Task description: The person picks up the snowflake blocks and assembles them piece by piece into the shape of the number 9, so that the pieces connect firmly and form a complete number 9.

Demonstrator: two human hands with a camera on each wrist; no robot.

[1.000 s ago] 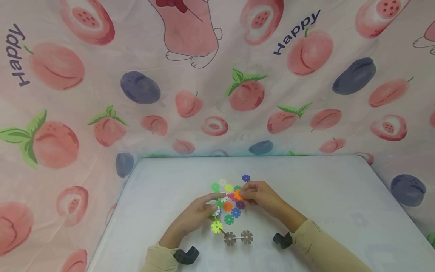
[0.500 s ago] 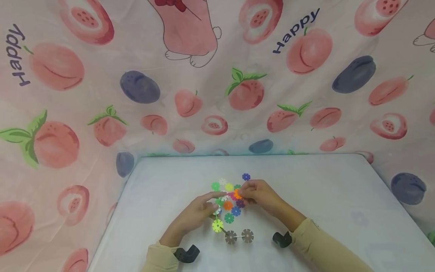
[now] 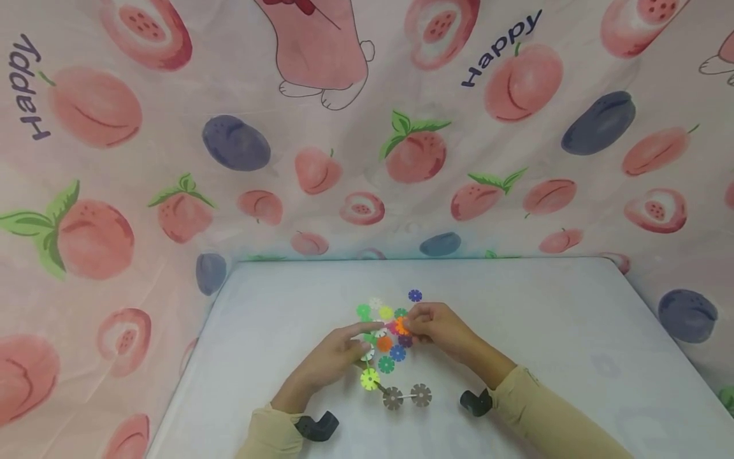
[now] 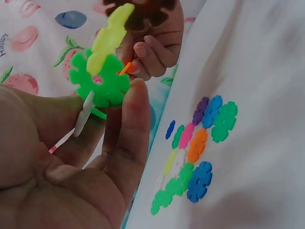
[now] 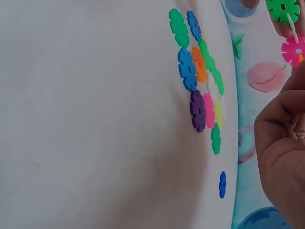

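Observation:
A chain of joined notched discs hangs from my left hand (image 3: 329, 360), whose fingers pinch it near a green disc (image 4: 100, 78). Below that hand, a yellow disc (image 3: 369, 379) links to two brown-grey discs (image 3: 421, 395). My right hand (image 3: 441, 331) pinches an orange disc (image 3: 402, 326) between thumb and finger. In the right wrist view a pink disc (image 5: 293, 50) touches the orange piece at the fingertips and joins a white one. Part of the chain is hidden behind the left fingers.
Loose discs lie on the white table (image 3: 516, 306) beyond and beneath the hands, among them a dark blue one (image 3: 415, 296), a purple one (image 5: 198, 110) and several green ones. A fruit-patterned cloth (image 3: 344, 140) rises behind the table.
The hanging yellow and brown-grey discs have shifted slightly to the right. Both hands keep nearly the same place and grip, and the whole view has tilted a little.

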